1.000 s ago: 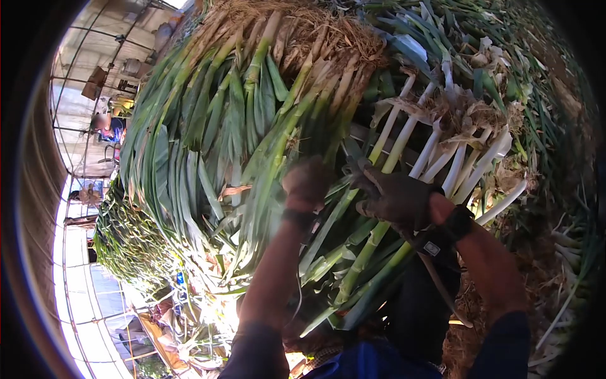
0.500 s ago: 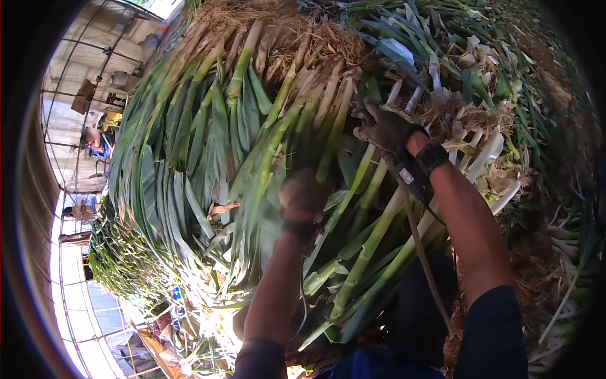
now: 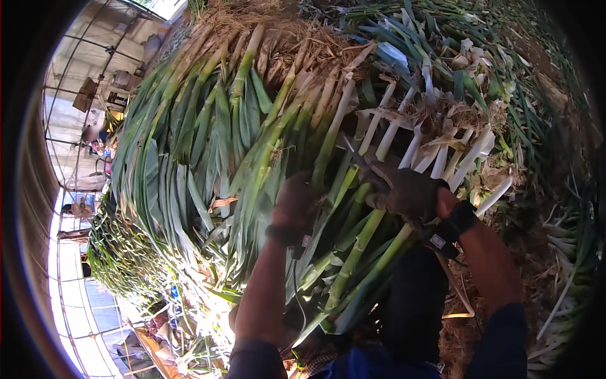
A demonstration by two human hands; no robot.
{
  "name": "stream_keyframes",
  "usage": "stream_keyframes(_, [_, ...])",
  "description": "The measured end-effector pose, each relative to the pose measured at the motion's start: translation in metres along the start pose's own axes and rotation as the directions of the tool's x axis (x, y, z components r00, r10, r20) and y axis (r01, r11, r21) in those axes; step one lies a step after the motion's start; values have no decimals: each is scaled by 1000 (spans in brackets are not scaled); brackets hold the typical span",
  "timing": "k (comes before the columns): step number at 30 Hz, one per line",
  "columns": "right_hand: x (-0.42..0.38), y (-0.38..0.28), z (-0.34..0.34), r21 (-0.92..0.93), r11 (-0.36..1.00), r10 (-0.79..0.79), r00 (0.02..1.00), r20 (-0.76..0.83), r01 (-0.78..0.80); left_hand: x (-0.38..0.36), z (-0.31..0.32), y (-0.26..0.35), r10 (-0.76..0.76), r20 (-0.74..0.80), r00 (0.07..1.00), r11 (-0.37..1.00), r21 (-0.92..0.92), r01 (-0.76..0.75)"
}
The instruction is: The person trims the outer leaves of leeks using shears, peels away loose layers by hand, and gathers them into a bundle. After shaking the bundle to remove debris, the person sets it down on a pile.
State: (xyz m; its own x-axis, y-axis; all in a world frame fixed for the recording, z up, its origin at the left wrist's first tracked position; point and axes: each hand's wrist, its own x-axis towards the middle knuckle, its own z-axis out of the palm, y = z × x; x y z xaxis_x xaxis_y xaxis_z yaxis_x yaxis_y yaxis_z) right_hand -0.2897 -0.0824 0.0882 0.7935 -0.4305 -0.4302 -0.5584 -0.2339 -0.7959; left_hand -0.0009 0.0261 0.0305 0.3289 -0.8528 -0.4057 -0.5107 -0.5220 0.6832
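Note:
My left hand, in a dark glove, is closed at the green part of a leek, whose pale shank and roots point away from me. My right hand, also gloved, is above the leeks to the right, fingers curled. A narrow grey pointed tool sticks out from its fingers toward the leek; its exact kind is hard to make out. Under and beside the right hand lie several leeks with bare white shanks. The fingertips of my left hand are partly hidden among leaves.
A large heap of unpeeled leeks with brown roots fills the left and far side. Peeled skins and loose leaves lie at the right. A strap hangs near my right forearm. A person is in the left background.
My right hand has moved from the root end back toward me, and the pointed tool shows now. The leek's upper shank looks paler. My left hand has shifted slightly left.

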Motion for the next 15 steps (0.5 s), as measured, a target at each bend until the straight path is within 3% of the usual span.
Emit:
stream_keyframes(2, [-22,-9,7,-48,999,3,1000,-23,-4,-2,2,-6,43,41,998,998,-38,-41])
stream_keyframes(3, [-29,-11,9,-69,998,7,999,-36,-9,-9,5,-2,10,58,998,999,53,-13])
stream_keyframes(6, [-7,10,12,-14,994,-111,933,-343,113,-33,14,17,-65,71,995,963,264,44])
stream_keyframes(7, [-2,7,-1,-27,1000,-10,958,-286,2,-41,18,20,-77,62,995,955,292,56])
stream_keyframes(8, [16,19,-4,-41,996,-83,932,-353,73,-50,21,23,-92,52,994,945,319,70])
stream_keyframes(9, [44,42,3,-59,988,-154,897,-414,142,-59,22,31,-138,84,987,979,164,123])
stream_keyframes(10, [62,54,3,-81,974,-223,853,-471,210,-66,25,36,-130,73,989,984,136,120])
stream_keyframes(13, [82,40,-14,-136,990,-21,911,-413,-39,-81,26,53,-137,83,987,990,36,134])
stream_keyframes(15, [76,26,-25,-132,983,71,928,-365,-127,-73,42,6,134,26,991,979,-160,-128])
